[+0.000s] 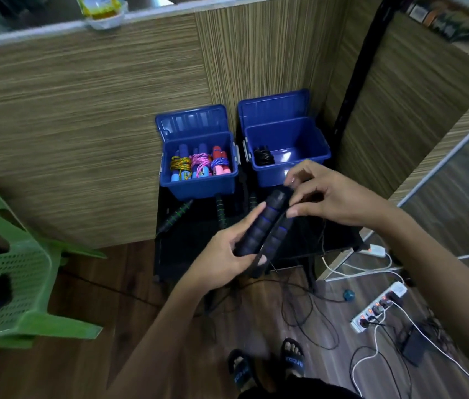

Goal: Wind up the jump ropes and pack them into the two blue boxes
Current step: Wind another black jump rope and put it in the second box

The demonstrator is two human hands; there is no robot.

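Note:
My left hand (227, 251) grips two black jump-rope handles with blue rings (267, 223), held side by side and pointing up toward the boxes. My right hand (328, 194) pinches their top end and the thin black cord there. The cord (308, 312) hangs down in loops to the floor. Two open blue boxes stand on a black table (187, 249). The left box (201, 188) holds several wound colourful ropes (198, 165). The right box (290, 156) holds one wound black rope (263, 156). Black handles with green rings (175, 216) lie loose on the table in front of the boxes.
Wood-grain partition walls stand behind and to the right of the boxes. A green plastic chair (11, 272) is at the left. A white power strip (380, 306) with white and black cables lies on the wooden floor at the right. My sandalled feet (267, 367) are below.

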